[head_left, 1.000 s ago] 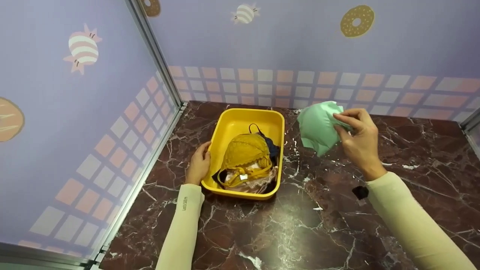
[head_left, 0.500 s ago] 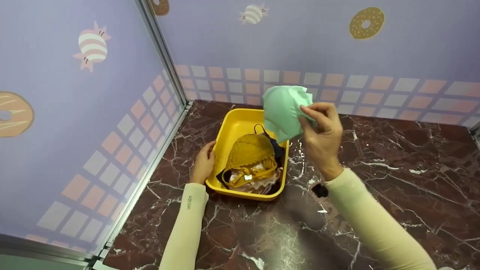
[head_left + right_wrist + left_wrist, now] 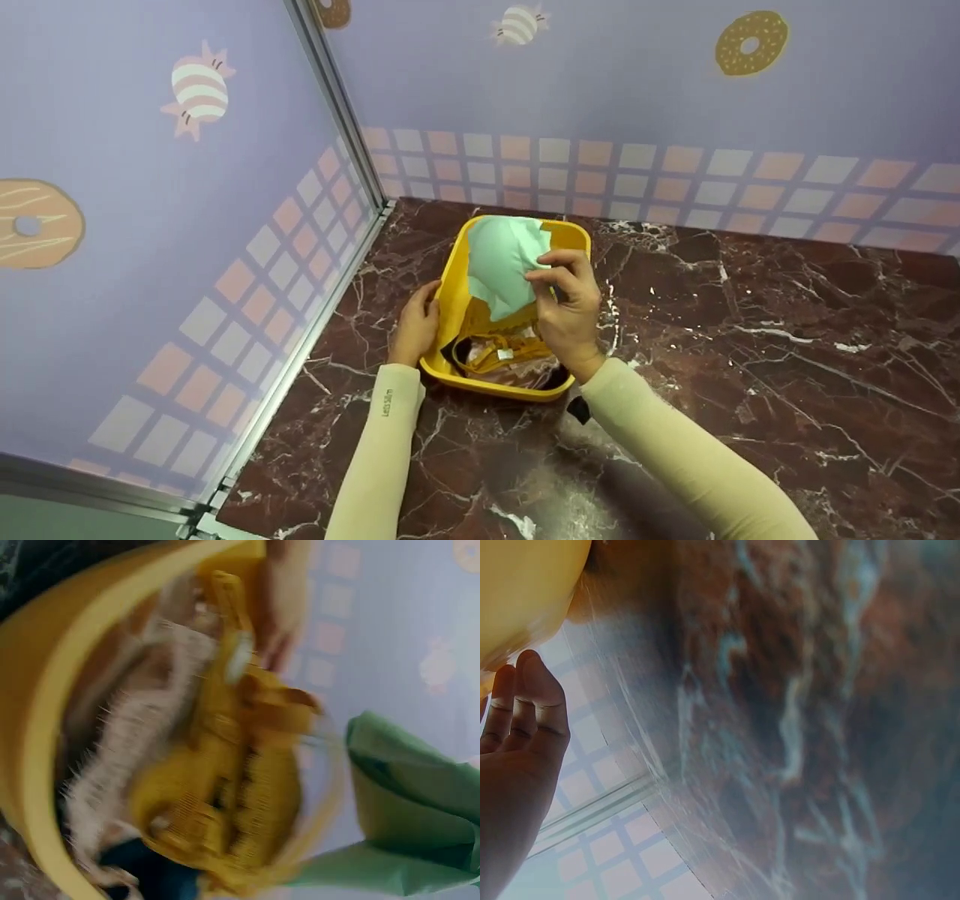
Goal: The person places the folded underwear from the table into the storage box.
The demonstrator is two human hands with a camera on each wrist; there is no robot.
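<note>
My right hand point(image 3: 570, 304) pinches the edge of a smooth mint green cup-shaped undergarment point(image 3: 504, 259) between thumb and fingers. It hangs over a yellow plastic basin point(image 3: 499, 391), overlapping its far half in the head view. Inside lie a yellow lace bra point(image 3: 270, 802), a pale pink lace garment point(image 3: 139, 727) and a dark blue piece point(image 3: 154, 870). The green cloth hides part of the yellow bra from the head camera. At the basin's left side, my left hand point(image 3: 415, 326) holds the rim, its fingers against the outer wall in the left wrist view.
The basin stands on a dark red marbled tabletop point(image 3: 750, 375). A patterned purple wall point(image 3: 637, 90) rises behind it, and another panel point(image 3: 247, 150) stands to the left, joined by a metal corner post point(image 3: 337, 105).
My right hand has carried the green undergarment leftward from beside the basin to over it, rising and then lowering. My left hand has stayed at the basin's left side.
</note>
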